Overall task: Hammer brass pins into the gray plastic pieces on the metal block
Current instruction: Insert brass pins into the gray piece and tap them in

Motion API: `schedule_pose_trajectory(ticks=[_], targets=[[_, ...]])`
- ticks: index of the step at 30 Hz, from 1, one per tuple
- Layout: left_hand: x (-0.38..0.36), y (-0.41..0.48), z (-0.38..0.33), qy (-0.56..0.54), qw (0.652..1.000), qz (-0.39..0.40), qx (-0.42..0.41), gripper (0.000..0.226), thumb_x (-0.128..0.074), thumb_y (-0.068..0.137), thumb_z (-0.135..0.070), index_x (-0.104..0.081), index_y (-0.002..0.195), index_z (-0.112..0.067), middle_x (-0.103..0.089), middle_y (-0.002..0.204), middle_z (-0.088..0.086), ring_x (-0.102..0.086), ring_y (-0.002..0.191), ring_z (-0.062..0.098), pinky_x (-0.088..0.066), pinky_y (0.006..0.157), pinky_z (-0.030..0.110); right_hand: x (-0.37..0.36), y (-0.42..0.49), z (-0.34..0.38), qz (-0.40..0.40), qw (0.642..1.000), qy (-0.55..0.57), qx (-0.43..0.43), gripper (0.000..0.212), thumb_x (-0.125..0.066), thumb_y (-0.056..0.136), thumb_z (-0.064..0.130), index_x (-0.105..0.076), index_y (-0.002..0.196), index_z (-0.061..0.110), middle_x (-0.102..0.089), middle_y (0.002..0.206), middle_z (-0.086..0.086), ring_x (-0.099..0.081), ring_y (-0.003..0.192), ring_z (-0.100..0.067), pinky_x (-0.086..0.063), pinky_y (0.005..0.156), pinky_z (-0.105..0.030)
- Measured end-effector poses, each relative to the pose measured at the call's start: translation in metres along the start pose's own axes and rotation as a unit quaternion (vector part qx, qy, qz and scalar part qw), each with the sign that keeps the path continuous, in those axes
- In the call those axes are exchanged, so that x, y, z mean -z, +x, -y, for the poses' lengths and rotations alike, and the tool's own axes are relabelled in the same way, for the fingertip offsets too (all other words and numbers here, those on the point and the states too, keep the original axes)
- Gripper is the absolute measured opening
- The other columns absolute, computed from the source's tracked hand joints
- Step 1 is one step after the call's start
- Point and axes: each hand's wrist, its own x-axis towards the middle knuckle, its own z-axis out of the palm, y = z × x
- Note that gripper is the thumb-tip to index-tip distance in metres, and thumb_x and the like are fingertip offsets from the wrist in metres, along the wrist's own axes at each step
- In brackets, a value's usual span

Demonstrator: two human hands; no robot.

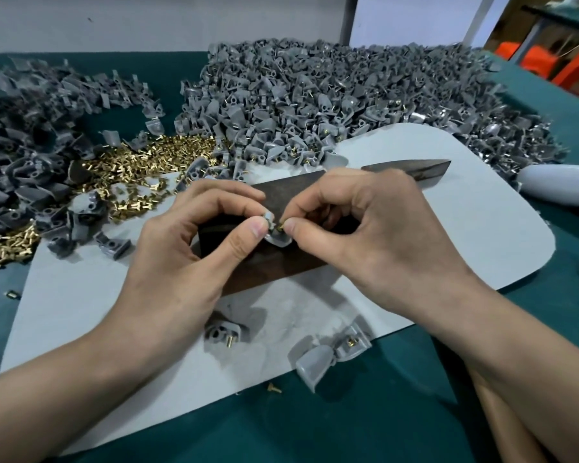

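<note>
Over the dark metal block my left hand pinches a small gray plastic piece between thumb and fingers. My right hand pinches a brass pin at the top of that piece. The block lies on a pale gray mat, and both hands cover most of it. A dark metal bar lies on the mat behind my right hand. No hammer can be made out.
A heap of brass pins lies to the left, between piles of gray pieces at the left and at the back right. Gray pieces with pins lie at the mat's near edge. The table is green.
</note>
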Motion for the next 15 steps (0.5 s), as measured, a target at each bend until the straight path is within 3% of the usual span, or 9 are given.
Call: schedule_pose_trajectory(ticks=[5,10,15], targets=[[0.0003,0.0041,-0.0012,-0.006,1.0,-0.002,0.004,0.012,-0.063,0.081,-0.032,-0.07,0.087,-0.024,-0.065,0.107,-0.009,-0.059,0.104,0.0,-0.047,0.08,0.01,-0.0005,0.0015,0.0011,-0.017,1.0,-0.008,0.008,0.012,-0.074,0.078,0.01,-0.071,0.071,0.02,-0.056,0.064,0.018,-0.052,0.059,0.003,-0.037,0.058,-0.007],[0.0019,0.0024,0.0012,-0.019,1.0,0.003,0.02,0.013,-0.068,0.079,-0.038,-0.071,0.087,-0.029,-0.069,0.094,-0.006,-0.06,0.097,0.015,-0.049,0.09,0.037,-0.0037,-0.0013,0.0024,-0.024,0.999,-0.016,0.015,0.017,-0.073,0.078,0.01,-0.066,0.069,0.023,-0.055,0.064,0.019,-0.052,0.059,0.005,-0.037,0.057,-0.006],[0.0024,0.003,0.0041,-0.021,0.999,-0.003,0.029,0.015,-0.069,0.077,-0.044,-0.073,0.085,-0.031,-0.069,0.095,-0.003,-0.06,0.099,0.021,-0.047,0.095,0.051,-0.0048,-0.0009,0.0026,-0.023,1.0,-0.001,0.004,0.017,-0.073,0.079,0.009,-0.066,0.068,0.022,-0.052,0.059,0.02,-0.051,0.056,0.007,-0.036,0.055,-0.005]])
